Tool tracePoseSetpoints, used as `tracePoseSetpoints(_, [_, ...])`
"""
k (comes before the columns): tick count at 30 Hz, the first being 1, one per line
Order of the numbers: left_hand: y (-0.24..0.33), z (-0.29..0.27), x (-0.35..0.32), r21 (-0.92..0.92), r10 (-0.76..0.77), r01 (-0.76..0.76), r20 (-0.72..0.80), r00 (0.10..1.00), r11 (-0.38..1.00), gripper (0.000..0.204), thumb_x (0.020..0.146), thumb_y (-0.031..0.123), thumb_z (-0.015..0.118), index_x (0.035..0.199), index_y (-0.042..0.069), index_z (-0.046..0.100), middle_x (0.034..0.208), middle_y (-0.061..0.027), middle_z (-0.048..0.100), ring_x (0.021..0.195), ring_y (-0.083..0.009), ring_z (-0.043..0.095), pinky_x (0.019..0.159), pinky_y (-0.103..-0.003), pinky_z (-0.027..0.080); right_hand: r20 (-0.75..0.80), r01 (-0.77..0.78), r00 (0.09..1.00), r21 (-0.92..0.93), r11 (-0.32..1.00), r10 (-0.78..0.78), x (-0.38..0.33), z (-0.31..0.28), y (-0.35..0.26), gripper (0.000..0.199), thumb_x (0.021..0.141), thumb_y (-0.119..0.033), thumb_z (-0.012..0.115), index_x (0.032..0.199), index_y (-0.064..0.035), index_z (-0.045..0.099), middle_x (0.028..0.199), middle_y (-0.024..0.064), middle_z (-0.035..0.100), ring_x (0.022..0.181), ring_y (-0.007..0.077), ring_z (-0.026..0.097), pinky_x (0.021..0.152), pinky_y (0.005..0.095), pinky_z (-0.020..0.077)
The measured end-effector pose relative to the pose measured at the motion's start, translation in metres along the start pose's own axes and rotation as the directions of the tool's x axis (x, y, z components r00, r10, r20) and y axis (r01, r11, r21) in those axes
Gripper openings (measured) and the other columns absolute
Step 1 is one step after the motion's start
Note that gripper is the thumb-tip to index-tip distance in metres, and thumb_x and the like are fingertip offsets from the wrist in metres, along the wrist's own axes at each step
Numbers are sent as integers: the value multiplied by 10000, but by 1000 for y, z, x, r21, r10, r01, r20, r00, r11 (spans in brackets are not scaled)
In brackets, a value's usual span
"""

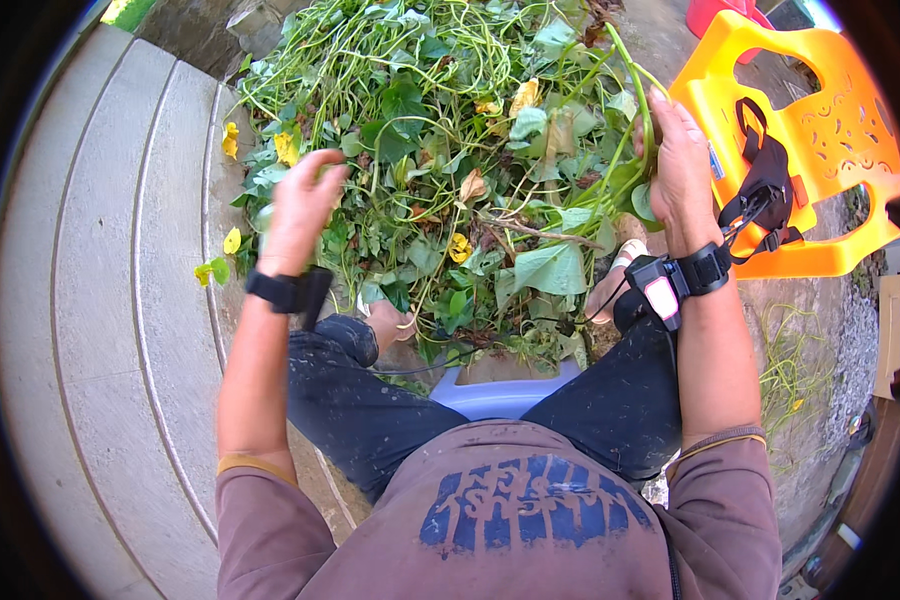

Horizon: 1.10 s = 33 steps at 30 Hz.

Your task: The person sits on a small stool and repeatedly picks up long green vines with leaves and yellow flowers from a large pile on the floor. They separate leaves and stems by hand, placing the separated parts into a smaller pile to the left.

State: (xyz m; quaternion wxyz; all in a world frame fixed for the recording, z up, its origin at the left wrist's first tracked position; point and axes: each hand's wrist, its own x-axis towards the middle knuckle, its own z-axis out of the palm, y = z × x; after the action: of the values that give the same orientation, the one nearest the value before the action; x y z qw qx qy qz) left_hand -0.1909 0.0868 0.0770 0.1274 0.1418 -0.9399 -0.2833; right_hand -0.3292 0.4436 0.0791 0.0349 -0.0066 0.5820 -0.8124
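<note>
A large heap of leafy green vines (410, 150) lies in front of me, with heart-shaped leaves, long pale stems and some yellowed leaves. My right hand (682, 165) is closed around a few green vine stems (632, 75) at the heap's right side; they rise above the fingers, and leaves hang beside the palm. Over the left part of the heap my left hand (300, 210) is raised, slightly blurred, its thumb and fingertips apart with nothing visible between them. A pale green blur shows at its outer edge, too smeared to name.
A grey concrete step (100, 300) with grooved edges runs along the left. At the right stands an orange plastic chair (840, 130) with a black strap bag (765, 180) on it. Under me is a pale purple stool (500, 395). Loose thin stems (795, 370) lie on the right.
</note>
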Motion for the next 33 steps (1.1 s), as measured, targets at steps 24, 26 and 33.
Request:
tracePoseSetpoints(24, [-74, 22, -42, -594, -483, 546, 282, 829, 591, 256, 882, 350, 547, 829, 100, 567, 706, 11, 555, 451, -36, 344, 418, -194, 310, -209, 360, 922, 154, 920, -326, 10, -50, -45, 315, 923, -213, 446, 1124, 14, 530, 1019, 136, 622, 823, 146, 567, 734, 249, 447])
tracePoseSetpoints(26, [-53, -3, -36, -623, -407, 452, 225, 885, 638, 256, 894, 333, 539, 832, 86, 565, 704, 6, 556, 441, -27, 347, 403, -182, 303, -147, 350, 934, 184, 919, -326, 9, -45, -43, 318, 930, -186, 415, 1151, 26, 500, 1061, 158, 611, 848, 164, 580, 743, 256, 465])
tracePoseSetpoints(33, [-16, -39, -38, -158, -195, 224, 181, 964, 962, 553, 741, 273, 710, 1198, 38, 505, 901, -25, 556, 828, -91, 504, 749, -235, 402, -31, 245, 970, 127, 961, -243, 8, -28, -36, 249, 889, -86, 505, 1119, 8, 533, 1063, 119, 624, 788, 108, 593, 683, 201, 473])
